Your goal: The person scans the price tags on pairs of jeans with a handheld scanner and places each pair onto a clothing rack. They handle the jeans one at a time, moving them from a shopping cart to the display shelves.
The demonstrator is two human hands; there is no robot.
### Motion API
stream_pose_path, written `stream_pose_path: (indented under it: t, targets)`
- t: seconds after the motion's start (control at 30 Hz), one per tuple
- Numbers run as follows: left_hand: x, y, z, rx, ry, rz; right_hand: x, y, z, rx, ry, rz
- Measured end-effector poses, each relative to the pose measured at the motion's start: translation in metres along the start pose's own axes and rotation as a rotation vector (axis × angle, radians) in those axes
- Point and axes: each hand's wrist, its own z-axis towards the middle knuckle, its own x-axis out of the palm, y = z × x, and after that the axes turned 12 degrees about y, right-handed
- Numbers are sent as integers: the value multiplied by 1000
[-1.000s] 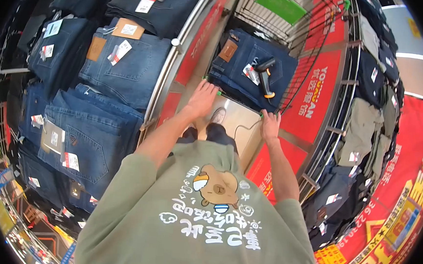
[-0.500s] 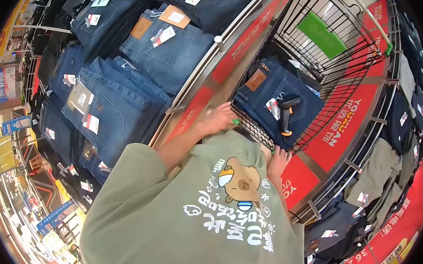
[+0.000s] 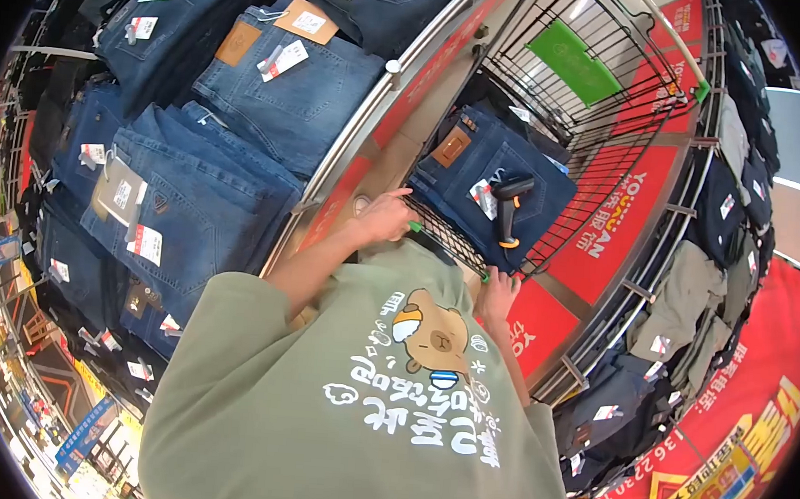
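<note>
My left hand point(image 3: 387, 219) is closed on the near left corner of a black wire shopping cart point(image 3: 450, 242), beside a green end piece. At the near right corner, my right hand point(image 3: 499, 295) curls over the cart's edge, by another green piece. Folded dark blue jeans point(image 3: 538, 159) with a brown leather patch and a white tag lie in the cart. On top of them rests a black and orange handheld barcode scanner point(image 3: 509, 209), apart from both hands. Darker clothing is partly hidden under the jeans.
On the left, a display rack holds several stacks of tagged jeans point(image 3: 291, 89) behind a metal rail point(image 3: 358, 121). To the right stands another rack with folded grey-green trousers point(image 3: 679, 306). Red printed panels point(image 3: 606, 218) run along the base of this rack.
The cart, both hands and the racks all appear farther left in the view. Both hands stay on the cart, and the scanner keeps its place on the jeans.
</note>
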Motion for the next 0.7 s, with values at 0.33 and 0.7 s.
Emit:
stream_pose_path:
  t: [0.33, 0.7]
  targets:
    - [41, -37, 126, -708, -457, -1584, -80, 13, 72, -37, -171, 408]
    - [51, -29, 165, -839, -776, -2234, -71, 17, 121, 147, -16, 400]
